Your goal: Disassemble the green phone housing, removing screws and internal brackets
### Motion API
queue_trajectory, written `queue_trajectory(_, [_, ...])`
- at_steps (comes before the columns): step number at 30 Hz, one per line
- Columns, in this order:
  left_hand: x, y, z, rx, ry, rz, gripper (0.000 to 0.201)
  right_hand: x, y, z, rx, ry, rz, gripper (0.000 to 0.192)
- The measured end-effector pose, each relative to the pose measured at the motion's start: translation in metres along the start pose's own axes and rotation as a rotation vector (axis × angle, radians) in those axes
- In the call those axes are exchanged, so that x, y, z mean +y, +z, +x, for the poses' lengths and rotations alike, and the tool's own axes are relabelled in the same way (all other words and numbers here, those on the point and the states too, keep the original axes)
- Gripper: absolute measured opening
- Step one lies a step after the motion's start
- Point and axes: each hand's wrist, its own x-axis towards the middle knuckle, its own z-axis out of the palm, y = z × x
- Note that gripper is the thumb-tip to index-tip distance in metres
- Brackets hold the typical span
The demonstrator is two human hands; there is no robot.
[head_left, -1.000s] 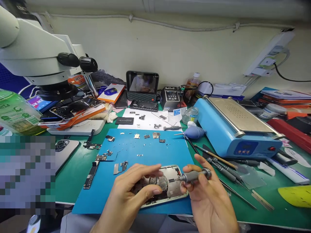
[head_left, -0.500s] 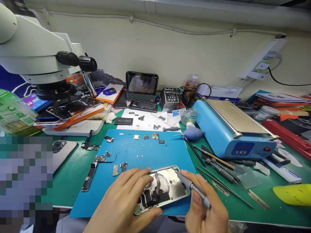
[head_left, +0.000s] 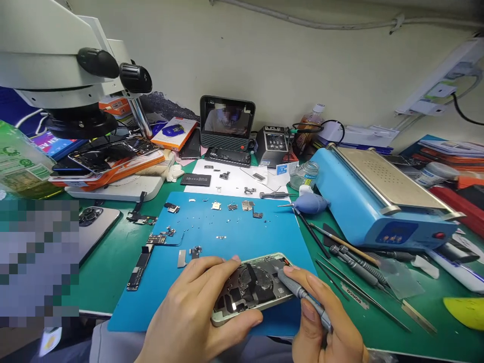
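Note:
My left hand [head_left: 192, 307] is wrapped round an opened phone housing [head_left: 278, 264], thumb along its near edge and fingers over the far side. The housing has a pale green rim and a dark inside with a round coil and flex cable, and it is tilted above the front of the blue mat [head_left: 204, 282]. In my right hand [head_left: 328, 322] is a grey pen-shaped tool [head_left: 312, 302] with a knurled handle, pinched between thumb and fingers. Its far end meets the right end of the housing; the tip is too unclear to make out.
Small phone parts [head_left: 215, 205] and a logic board [head_left: 138, 269] lie on the mat. To the right are tweezers [head_left: 363, 290], a blue air blower [head_left: 308, 204] and a blue heating plate [head_left: 378, 201]. A microscope [head_left: 75, 75] overhangs the left, near another phone [head_left: 100, 227].
The view has shifted, lowered and turned slightly left. The housing has tilted, so its inside looks darker and its near rim shows more. Both hands keep their grips.

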Motion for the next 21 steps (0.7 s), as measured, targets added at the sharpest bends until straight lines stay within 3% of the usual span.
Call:
queue_trajectory(8, [0.012,-0.004,0.011,0.116,-0.012,-0.014,0.054,-0.001,0.002,0.002,-0.004,-0.017,-0.010,0.046])
queue_trajectory(13, [0.011,-0.004,0.012,0.103,-0.026,-0.027,0.055,-0.001,0.005,-0.003,0.030,-0.040,0.020,0.063])
queue_trajectory(17, [0.011,-0.003,0.010,0.094,-0.043,-0.041,0.055,-0.002,0.006,0.004,0.106,-0.144,-0.050,0.076])
queue_trajectory(21, [0.009,-0.003,0.006,0.075,-0.046,-0.044,0.054,-0.003,0.005,0.016,0.047,-0.225,-0.021,0.075])
